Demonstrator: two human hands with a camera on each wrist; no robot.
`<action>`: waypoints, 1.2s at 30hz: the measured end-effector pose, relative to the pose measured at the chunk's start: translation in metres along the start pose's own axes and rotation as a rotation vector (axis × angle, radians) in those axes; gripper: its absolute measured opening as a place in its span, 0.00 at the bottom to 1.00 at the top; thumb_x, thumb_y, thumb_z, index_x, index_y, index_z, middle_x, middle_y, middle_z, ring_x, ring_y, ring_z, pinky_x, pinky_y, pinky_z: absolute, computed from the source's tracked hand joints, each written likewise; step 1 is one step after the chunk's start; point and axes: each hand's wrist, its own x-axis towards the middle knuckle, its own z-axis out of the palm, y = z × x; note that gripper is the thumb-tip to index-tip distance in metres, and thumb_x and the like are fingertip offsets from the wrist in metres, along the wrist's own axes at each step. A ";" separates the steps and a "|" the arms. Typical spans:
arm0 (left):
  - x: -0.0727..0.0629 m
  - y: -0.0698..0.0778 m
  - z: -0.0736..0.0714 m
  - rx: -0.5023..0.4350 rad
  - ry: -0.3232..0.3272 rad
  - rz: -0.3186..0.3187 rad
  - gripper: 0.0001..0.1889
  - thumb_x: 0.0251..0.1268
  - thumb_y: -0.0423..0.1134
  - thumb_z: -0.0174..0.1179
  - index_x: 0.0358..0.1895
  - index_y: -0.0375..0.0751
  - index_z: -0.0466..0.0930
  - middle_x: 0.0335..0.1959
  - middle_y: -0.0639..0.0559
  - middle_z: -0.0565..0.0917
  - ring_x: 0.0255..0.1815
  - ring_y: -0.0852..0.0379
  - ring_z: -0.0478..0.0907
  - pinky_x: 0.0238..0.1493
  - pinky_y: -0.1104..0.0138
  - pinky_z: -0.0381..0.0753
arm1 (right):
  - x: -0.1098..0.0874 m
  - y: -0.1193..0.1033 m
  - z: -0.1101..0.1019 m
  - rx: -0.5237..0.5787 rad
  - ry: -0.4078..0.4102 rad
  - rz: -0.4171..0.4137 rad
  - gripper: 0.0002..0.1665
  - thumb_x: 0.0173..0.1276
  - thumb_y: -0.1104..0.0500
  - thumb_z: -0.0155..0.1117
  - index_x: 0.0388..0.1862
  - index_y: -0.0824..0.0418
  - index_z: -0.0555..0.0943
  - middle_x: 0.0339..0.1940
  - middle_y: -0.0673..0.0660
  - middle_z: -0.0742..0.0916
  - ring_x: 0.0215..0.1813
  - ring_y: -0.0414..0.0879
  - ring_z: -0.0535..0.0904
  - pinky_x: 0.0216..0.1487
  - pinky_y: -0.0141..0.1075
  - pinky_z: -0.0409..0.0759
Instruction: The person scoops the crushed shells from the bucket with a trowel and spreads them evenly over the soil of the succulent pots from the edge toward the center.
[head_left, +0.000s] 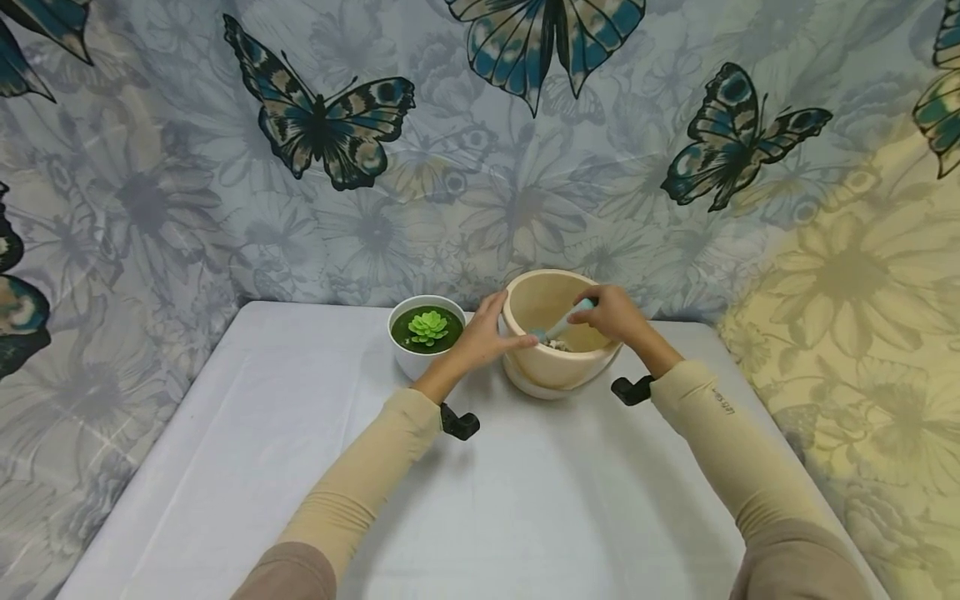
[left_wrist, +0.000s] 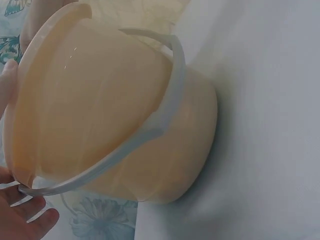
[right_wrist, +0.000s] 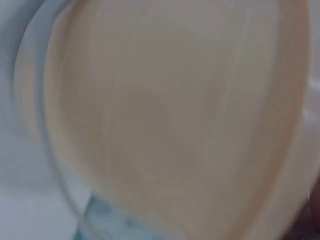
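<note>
A cream plastic bucket [head_left: 558,367] stands tilted toward me at the back of the table, its pale handle [left_wrist: 167,112] hanging down the near side. My left hand [head_left: 480,337] holds the bucket's left rim, thumb along the near edge and fingers at the far side. In the left wrist view, those fingers [left_wrist: 30,215] are by the handle's end. Over the opening, my right hand [head_left: 611,312] grips a light blue small shovel [head_left: 561,327], which slants down to the left into the bucket. Small whitish bits [head_left: 557,344] lie inside, partly hidden by the rim.
Left of the bucket, close to my left hand, sits a white pot [head_left: 414,360] with a green succulent [head_left: 428,327]. A white cloth covers the table [head_left: 300,433]. Behind it hangs a butterfly-patterned fabric backdrop [head_left: 450,225], right up to the back edge.
</note>
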 end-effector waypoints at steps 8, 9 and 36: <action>0.001 -0.001 0.001 -0.014 -0.004 0.006 0.55 0.57 0.58 0.67 0.79 0.43 0.41 0.79 0.43 0.48 0.78 0.41 0.53 0.74 0.47 0.62 | 0.006 -0.004 0.014 0.307 0.115 0.162 0.21 0.67 0.53 0.67 0.46 0.71 0.82 0.35 0.56 0.86 0.38 0.48 0.86 0.47 0.41 0.85; 0.000 -0.001 0.001 -0.021 -0.002 0.004 0.55 0.57 0.57 0.67 0.79 0.43 0.41 0.79 0.44 0.48 0.78 0.41 0.52 0.74 0.47 0.61 | 0.007 -0.005 0.016 0.312 0.128 0.162 0.20 0.67 0.53 0.67 0.45 0.71 0.82 0.34 0.56 0.86 0.36 0.46 0.86 0.47 0.41 0.85; 0.001 -0.001 0.002 -0.031 0.018 0.000 0.55 0.55 0.57 0.69 0.79 0.44 0.43 0.79 0.43 0.50 0.78 0.42 0.53 0.74 0.48 0.60 | -0.002 -0.012 0.020 -0.156 0.321 -0.228 0.16 0.70 0.64 0.62 0.47 0.78 0.74 0.36 0.74 0.85 0.36 0.67 0.84 0.37 0.54 0.81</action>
